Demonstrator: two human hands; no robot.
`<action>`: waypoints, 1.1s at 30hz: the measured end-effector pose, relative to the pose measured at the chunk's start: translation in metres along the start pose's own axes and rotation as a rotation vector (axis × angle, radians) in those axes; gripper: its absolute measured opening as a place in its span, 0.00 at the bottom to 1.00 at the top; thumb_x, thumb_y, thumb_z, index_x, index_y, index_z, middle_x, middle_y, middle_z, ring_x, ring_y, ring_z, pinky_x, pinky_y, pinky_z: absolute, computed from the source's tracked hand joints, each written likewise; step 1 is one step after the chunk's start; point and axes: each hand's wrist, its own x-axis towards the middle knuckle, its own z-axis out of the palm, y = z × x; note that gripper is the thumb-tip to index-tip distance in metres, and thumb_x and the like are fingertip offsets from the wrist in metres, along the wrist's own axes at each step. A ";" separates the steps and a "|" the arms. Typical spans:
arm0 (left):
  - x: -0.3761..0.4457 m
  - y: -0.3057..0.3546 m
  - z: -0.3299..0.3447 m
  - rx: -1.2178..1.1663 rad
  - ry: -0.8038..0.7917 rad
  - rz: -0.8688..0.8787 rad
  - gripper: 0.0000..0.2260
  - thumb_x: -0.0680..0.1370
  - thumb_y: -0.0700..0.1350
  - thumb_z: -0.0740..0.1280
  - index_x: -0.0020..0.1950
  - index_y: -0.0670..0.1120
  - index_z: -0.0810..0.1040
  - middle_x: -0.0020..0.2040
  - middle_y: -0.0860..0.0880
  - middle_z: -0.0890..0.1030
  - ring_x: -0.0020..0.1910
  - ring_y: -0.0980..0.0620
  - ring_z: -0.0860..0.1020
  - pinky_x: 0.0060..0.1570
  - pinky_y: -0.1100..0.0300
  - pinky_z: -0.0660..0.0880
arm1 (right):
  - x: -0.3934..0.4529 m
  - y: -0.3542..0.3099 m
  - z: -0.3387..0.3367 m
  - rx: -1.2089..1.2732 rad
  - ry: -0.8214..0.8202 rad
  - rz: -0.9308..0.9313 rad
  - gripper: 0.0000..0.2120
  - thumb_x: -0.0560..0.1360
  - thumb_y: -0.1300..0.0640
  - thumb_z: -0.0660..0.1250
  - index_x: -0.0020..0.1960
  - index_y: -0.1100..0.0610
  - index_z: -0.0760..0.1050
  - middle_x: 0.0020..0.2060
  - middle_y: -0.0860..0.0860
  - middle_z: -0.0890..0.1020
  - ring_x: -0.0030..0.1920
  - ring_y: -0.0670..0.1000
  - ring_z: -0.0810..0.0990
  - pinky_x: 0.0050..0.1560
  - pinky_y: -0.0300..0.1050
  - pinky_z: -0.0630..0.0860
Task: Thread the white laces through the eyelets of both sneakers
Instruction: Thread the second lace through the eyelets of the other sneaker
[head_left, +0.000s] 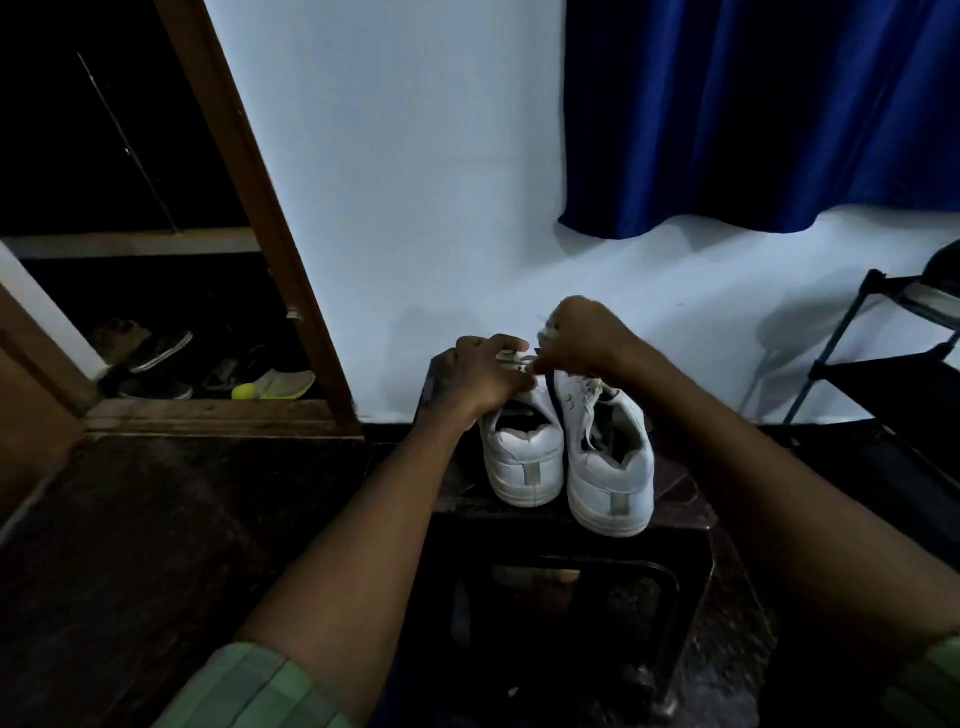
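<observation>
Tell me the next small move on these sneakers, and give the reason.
Probably draw the white lace taut through the left sneaker. Both hands work at its front: the right hand is raised, pinching lace, while the left hand steadies the shoe.

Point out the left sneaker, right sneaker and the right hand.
left sneaker (524, 465): head view, on its white heel.
right sneaker (613, 486): head view, on its white heel counter.
right hand (579, 338): head view, on the back of the hand, above the sneakers' fronts.
</observation>
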 end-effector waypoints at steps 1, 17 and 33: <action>-0.001 0.000 0.001 0.015 0.000 -0.003 0.18 0.70 0.59 0.77 0.60 0.64 0.82 0.66 0.49 0.78 0.65 0.49 0.77 0.60 0.60 0.75 | -0.002 0.000 0.004 -0.158 -0.014 -0.014 0.20 0.71 0.55 0.77 0.35 0.56 0.65 0.33 0.51 0.72 0.40 0.56 0.76 0.36 0.44 0.69; -0.009 0.002 0.016 0.211 0.172 0.076 0.09 0.80 0.42 0.66 0.57 0.43 0.83 0.59 0.44 0.84 0.61 0.44 0.79 0.47 0.63 0.61 | 0.002 -0.030 0.041 0.197 0.058 0.008 0.11 0.75 0.56 0.68 0.39 0.64 0.81 0.35 0.56 0.82 0.34 0.55 0.78 0.38 0.46 0.75; -0.006 0.002 0.024 -0.078 0.223 0.004 0.13 0.71 0.54 0.63 0.47 0.47 0.80 0.50 0.40 0.84 0.56 0.38 0.79 0.55 0.49 0.72 | -0.014 -0.041 0.030 -0.529 0.268 -0.217 0.09 0.78 0.52 0.69 0.51 0.59 0.77 0.48 0.56 0.81 0.43 0.58 0.77 0.43 0.47 0.68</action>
